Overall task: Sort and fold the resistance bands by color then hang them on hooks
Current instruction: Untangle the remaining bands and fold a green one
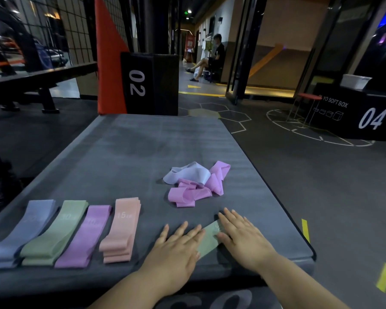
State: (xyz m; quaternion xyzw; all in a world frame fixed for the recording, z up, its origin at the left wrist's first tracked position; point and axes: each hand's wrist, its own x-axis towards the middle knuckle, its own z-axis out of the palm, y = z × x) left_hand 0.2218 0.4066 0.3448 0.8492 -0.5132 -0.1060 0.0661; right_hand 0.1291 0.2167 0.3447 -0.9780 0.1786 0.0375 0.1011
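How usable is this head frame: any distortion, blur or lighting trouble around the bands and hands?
Head view: wide-angle distortion bows the padded platform edges; light is dim, with soft shadows beside the loose pile of bands; print reads clearly on the peach stack only; the left hand, right hand and green band under them look reasonably sharp.

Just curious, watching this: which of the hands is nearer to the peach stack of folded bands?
Left. The left hand lies flat just right of the peach stack, on the green band; the right hand presses that band's other end, farther right.
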